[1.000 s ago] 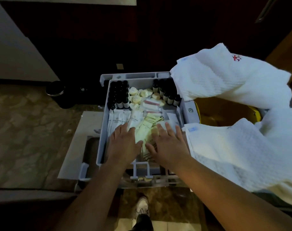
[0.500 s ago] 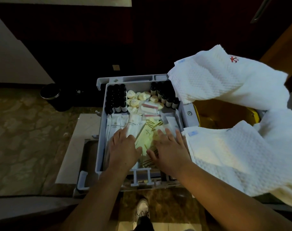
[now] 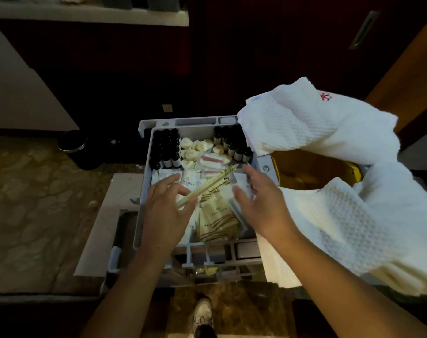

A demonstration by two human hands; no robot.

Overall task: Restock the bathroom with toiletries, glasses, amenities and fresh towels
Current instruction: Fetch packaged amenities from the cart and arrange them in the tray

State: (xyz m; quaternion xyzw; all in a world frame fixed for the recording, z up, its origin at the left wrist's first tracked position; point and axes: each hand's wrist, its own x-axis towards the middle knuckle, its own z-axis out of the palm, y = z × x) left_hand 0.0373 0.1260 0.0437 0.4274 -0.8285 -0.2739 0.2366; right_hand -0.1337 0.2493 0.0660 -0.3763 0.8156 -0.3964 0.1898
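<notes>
Since the earlier frame both hands have lifted off the packets. The left hand (image 3: 167, 211) now pinches 1 long beige packet (image 3: 207, 186) above the grey tray (image 3: 144, 191) — its grip grasping the near end. The right hand (image 3: 258, 203) hovers released over the tray's right side. Judgement: lift clear — avoid dragging neighbouring sachets (image 3: 216, 220).

the left hand (image 3: 166, 211) and right hand (image 3: 261, 203) cover much of the packets in the grey tray (image 3: 144, 191). print on the cream sachets (image 3: 217, 215) is too small to read. the white towels (image 3: 353, 215) hide the tray's right side and run off the right edge.
</notes>
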